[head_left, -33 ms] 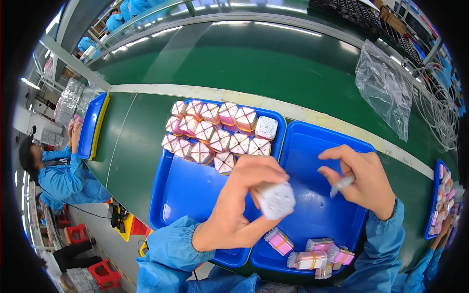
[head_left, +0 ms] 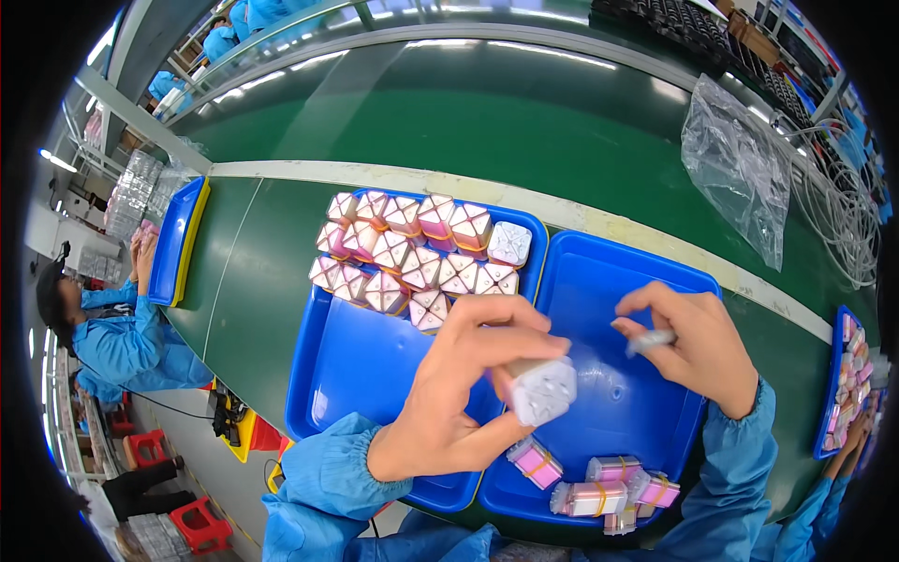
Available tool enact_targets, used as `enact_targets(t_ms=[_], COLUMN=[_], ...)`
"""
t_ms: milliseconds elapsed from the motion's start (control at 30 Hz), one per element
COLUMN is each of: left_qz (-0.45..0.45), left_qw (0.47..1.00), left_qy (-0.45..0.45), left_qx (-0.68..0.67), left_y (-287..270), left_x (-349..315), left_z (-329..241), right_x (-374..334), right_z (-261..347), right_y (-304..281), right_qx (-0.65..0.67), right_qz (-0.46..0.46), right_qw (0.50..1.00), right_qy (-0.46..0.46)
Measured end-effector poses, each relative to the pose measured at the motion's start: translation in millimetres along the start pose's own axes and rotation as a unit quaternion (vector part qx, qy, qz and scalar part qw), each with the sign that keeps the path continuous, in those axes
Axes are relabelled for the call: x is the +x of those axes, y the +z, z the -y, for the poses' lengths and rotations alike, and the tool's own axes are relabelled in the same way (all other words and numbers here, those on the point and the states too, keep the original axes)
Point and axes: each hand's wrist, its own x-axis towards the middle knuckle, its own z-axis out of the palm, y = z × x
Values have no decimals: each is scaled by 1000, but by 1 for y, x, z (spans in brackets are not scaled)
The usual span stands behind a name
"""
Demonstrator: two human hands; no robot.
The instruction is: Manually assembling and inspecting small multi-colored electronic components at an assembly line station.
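My left hand [head_left: 459,384] grips a pink-and-white block bundle with a pale plastic cap [head_left: 545,391] on the end facing up and right. In my right hand [head_left: 698,347], thumb and fingers hold a small translucent plastic cap [head_left: 648,343], a short way right of the bundle and apart from it. Rows of similar banded blocks [head_left: 391,249] stand on end in the left blue tray [head_left: 351,365]; one at the right end of the far row wears a white cap [head_left: 509,244]. Several capped blocks [head_left: 599,497] lie on their sides in the right blue tray [head_left: 581,267].
The trays rest on a green bench [head_left: 253,328] with a pale ledge behind. A clear plastic bag [head_left: 735,169] and coiled cables [head_left: 833,215] lie at the far right. At left, a co-worker [head_left: 122,328] sits by another blue tray [head_left: 176,244]. A further tray of blocks [head_left: 847,375] is at right.
The bundle in my left hand has shifted slightly right and down. The cap in my right hand has turned flatter and moved a little up and left.
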Motion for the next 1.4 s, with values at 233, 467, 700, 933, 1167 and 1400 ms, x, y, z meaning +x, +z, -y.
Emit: enact_targets(t_ms=[233,467,700,933,1167,1400], left_qz=[75,36,81,45,8,96], left_qw=[996,996,995,998,999,945], left_qy=[-2,-79,-49,-35,-37,-146], left_qx=[47,-29,-13,25,10,277], left_y=[-4,10,0,-2,5,-67], left_x=[3,0,0,0,-3,-12], left_z=[-1,-6,-9,-12,-9,-48], right_x=[-28,-44,-17,-5,-35,-41], right_z=[16,65,15,36,70,99], right_y=[-1,36,50,8,67,50], right_qx=[69,124,15,79,75,-20], right_qz=[422,466,195,256,261,332], right_qw=[903,875,980,963,953,941], right_qy=[44,-51,-25,22,-132,-59])
